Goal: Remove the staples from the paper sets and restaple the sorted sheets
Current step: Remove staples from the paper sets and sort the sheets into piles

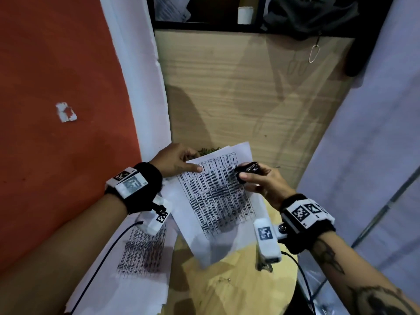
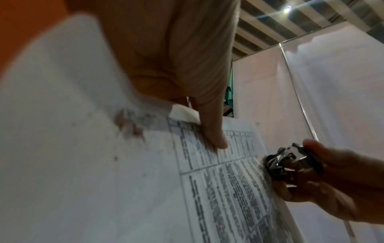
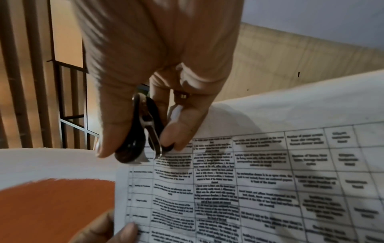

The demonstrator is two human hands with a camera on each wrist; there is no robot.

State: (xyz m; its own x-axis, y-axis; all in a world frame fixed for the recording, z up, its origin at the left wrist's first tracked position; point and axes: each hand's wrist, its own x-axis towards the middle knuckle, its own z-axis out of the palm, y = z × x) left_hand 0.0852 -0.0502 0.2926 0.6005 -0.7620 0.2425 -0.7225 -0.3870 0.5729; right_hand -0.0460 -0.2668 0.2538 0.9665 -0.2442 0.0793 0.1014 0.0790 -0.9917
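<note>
Nearest us, the white printed sheets with a black table grid (image 1: 216, 196) hang lifted above the round pale wooden table (image 1: 245, 280). Our left hand (image 1: 175, 160) pinches their top corner. Our right hand (image 1: 261, 180) grips the black-and-metal claw staple remover (image 3: 143, 131) against the sheets' right edge. More printed papers (image 1: 141, 253) lie on the table.

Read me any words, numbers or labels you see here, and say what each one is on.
Held printed sheet: table text, too blurred to read.
Paper stack on the table: print too small and blurred.
Wrist camera markers: black-and-white square codes, no words.
Staple remover: no label visible.
Nothing legible.
</note>
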